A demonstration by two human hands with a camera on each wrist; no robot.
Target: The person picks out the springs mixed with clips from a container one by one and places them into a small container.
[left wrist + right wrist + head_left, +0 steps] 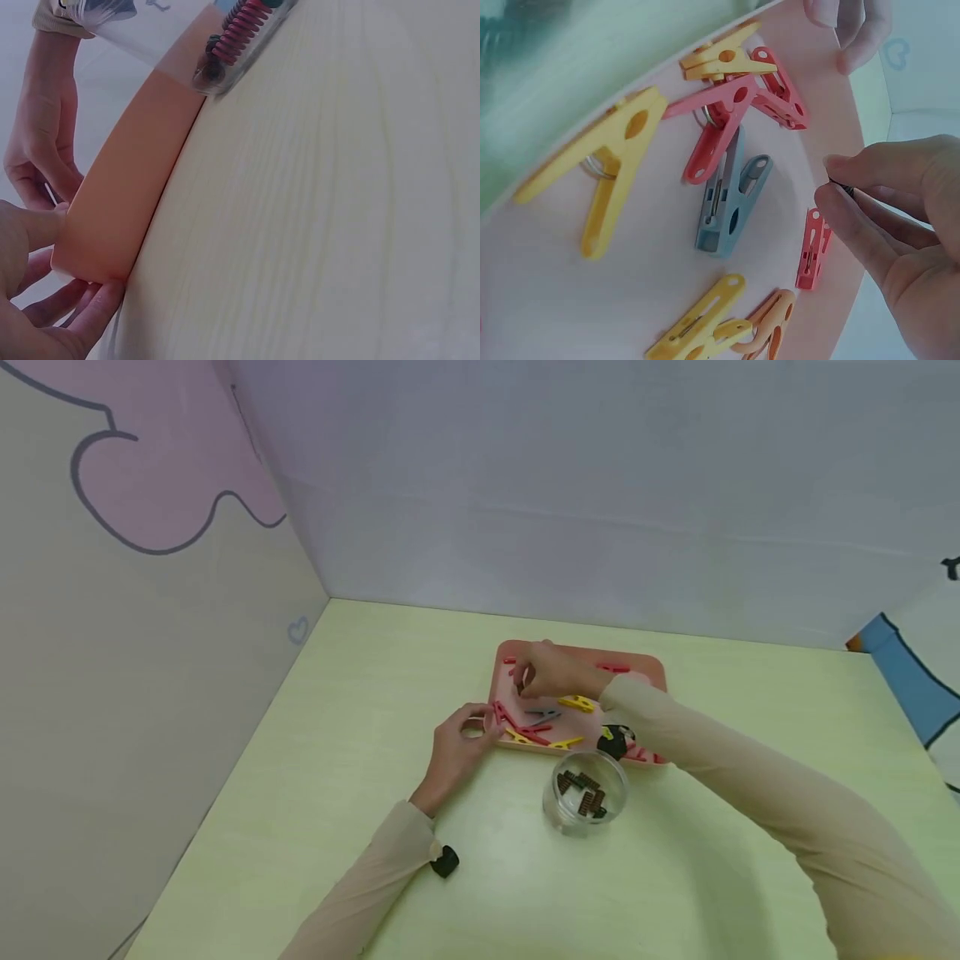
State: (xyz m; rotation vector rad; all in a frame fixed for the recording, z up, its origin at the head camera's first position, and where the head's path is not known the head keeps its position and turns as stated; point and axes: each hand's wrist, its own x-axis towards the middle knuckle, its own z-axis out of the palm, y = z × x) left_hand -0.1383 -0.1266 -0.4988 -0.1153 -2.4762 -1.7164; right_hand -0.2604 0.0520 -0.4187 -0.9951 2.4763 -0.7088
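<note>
My left hand (454, 750) grips the near left corner of a shallow salmon-pink tray (135, 161), thumb on the rim and fingertips low against its side. Over the tray's left part, my right hand (553, 672) pinches a small dark spring (843, 187) between thumb and forefinger, most of it hidden by the fingertips. Clothespins lie scattered in the tray: a blue-grey clothespin (731, 199), several yellow ones such as this yellow clothespin (624, 146), several red ones and an orange clothespin (772, 322). A red clothespin (810, 251) lies just below the right fingertips.
Just in front of the tray stands a clear round container (553, 817) with several springs (587, 783), dark and reddish-brown. The pale wooden table (375, 693) meets a back wall (600, 527) and a left wall (150, 693). My right forearm (750, 793) passes over the tray's right side.
</note>
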